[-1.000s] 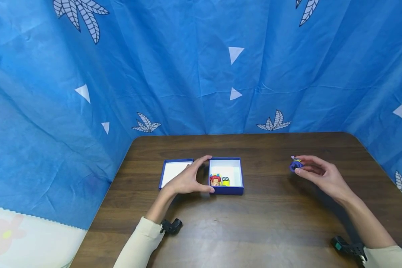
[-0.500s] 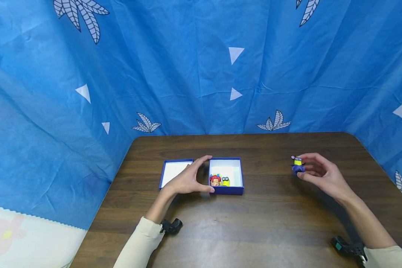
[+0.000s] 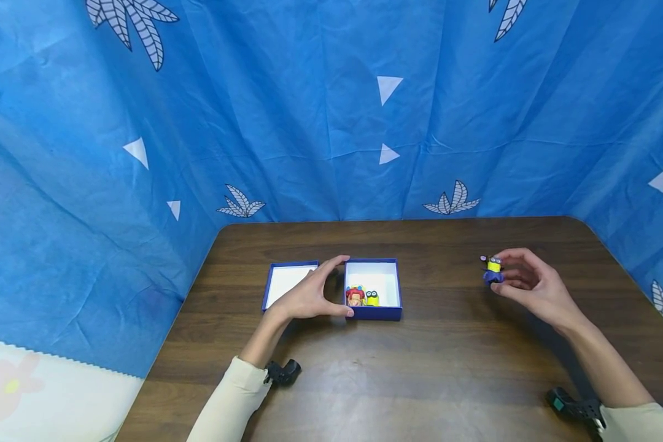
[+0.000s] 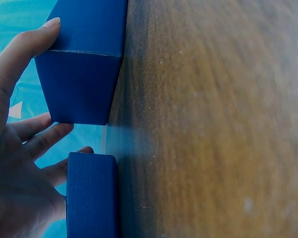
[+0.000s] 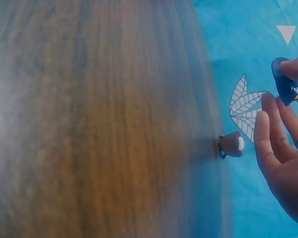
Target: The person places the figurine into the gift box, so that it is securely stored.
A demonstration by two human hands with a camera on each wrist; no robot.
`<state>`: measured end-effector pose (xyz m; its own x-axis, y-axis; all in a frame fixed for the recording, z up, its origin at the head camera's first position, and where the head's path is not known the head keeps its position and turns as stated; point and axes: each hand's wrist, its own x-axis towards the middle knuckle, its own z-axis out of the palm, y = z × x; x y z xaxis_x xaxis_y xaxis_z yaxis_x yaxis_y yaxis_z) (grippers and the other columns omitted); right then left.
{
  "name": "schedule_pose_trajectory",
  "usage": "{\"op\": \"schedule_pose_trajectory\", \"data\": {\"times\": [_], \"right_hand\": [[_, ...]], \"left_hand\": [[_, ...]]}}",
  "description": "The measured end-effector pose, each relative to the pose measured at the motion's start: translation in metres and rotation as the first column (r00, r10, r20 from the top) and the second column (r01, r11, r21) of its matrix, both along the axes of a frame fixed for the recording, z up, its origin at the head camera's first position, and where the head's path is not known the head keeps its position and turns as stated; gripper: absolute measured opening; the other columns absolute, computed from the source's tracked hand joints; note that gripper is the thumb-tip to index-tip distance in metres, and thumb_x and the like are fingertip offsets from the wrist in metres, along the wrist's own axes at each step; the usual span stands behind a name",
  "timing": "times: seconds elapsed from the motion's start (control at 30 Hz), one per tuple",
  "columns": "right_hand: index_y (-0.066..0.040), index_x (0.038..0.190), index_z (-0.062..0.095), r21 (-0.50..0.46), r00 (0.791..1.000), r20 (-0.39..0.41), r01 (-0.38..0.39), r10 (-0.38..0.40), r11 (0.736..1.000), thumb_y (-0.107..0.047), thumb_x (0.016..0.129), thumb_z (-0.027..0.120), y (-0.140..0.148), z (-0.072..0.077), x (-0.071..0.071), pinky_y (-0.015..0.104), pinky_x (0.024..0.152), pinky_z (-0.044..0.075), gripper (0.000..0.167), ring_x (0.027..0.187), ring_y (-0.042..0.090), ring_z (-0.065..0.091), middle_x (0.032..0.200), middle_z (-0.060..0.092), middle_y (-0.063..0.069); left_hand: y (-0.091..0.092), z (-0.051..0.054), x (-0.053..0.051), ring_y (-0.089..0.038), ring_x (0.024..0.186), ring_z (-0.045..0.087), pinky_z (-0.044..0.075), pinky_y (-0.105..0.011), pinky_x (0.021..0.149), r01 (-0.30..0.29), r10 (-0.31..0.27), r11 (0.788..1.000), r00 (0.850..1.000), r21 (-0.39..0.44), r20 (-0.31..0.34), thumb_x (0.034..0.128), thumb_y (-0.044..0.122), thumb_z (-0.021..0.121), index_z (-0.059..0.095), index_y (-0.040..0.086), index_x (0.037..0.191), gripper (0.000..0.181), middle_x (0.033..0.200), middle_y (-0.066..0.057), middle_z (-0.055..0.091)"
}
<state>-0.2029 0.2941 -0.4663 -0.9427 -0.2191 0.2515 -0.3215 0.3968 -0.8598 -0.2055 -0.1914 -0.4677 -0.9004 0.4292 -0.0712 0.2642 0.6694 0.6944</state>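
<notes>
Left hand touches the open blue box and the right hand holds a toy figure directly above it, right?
Not quite: the head view shows the right hand holding the toy figure to the right of the blue box, not above it. The left hand does touch the box.

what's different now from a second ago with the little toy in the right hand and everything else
The minion figure has been turned in the right hand: its purple underside faced the camera, now its yellow goggled face does. The hand has shifted slightly up in the head view. Nothing was taken hold of or let go. The left hand at the blue box and the lid stayed put.
</notes>
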Motion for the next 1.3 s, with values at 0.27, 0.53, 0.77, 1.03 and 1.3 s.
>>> {"op": "schedule_pose_trajectory", "data": {"times": [0.27, 0.53, 0.77, 1.03, 1.3], "right_hand": [[-0.004, 0.142, 0.052, 0.004, 1.000, 0.003, -0.006, 0.006, 1.000, 0.003, 0.094, 0.079, -0.004, 0.001, -0.004, 0.011, 0.083, 0.058, 0.055, 0.098, -0.001, 0.071, 0.122, 0.066, -0.015], [-0.005, 0.140, 0.053, 0.012, 1.000, 0.030, 0.000, -0.001, 1.000, -0.002, 0.095, 0.081, -0.014, 0.003, -0.005, 0.014, 0.082, 0.059, 0.054, 0.098, 0.002, 0.070, 0.121, 0.067, -0.016], [-0.007, 0.141, 0.055, 0.029, 0.999, 0.030, -0.044, 0.043, 0.999, -0.006, 0.095, 0.082, -0.022, 0.002, -0.009, 0.013, 0.086, 0.059, 0.053, 0.101, 0.003, 0.070, 0.122, 0.066, -0.012], [-0.008, 0.142, 0.056, 0.027, 0.996, 0.047, -0.076, 0.074, 0.997, -0.008, 0.095, 0.082, -0.037, 0.000, -0.013, 0.014, 0.087, 0.060, 0.053, 0.100, 0.007, 0.071, 0.123, 0.066, -0.007], [-0.009, 0.141, 0.055, 0.039, 0.993, 0.068, -0.102, 0.099, 0.994, -0.009, 0.095, 0.082, -0.054, -0.004, -0.014, 0.016, 0.087, 0.060, 0.053, 0.100, 0.009, 0.071, 0.127, 0.066, 0.003]], "left_hand": [[0.000, 0.000, 0.001, -0.030, 0.162, 0.035, 0.033, -0.068, 0.128, 0.003, -0.003, 1.000, 1.000, 0.005, -0.005, 0.0766, 0.061, 0.092, 0.025, 0.039, 0.170, 0.117, 0.178, 0.001, 0.031], [-0.001, 0.000, 0.001, -0.031, 0.163, 0.035, 0.032, -0.069, 0.128, 0.002, -0.002, 1.000, 1.000, 0.005, -0.006, 0.0763, 0.061, 0.092, 0.026, 0.036, 0.170, 0.118, 0.178, 0.000, 0.031], [0.000, 0.001, 0.000, -0.029, 0.162, 0.036, 0.032, -0.068, 0.129, 0.003, -0.003, 1.000, 1.000, 0.011, -0.006, 0.0761, 0.060, 0.093, 0.026, 0.036, 0.170, 0.118, 0.177, 0.001, 0.033], [0.000, 0.002, 0.001, -0.028, 0.161, 0.038, 0.033, -0.066, 0.129, 0.007, -0.007, 1.000, 1.000, 0.014, -0.006, 0.0758, 0.060, 0.093, 0.026, 0.035, 0.171, 0.119, 0.175, 0.001, 0.035], [0.000, 0.001, -0.001, -0.026, 0.154, 0.047, 0.036, -0.061, 0.128, 0.012, -0.012, 0.999, 1.000, 0.032, 0.003, 0.0763, 0.058, 0.094, 0.027, 0.033, 0.170, 0.118, 0.169, 0.000, 0.042]]}}
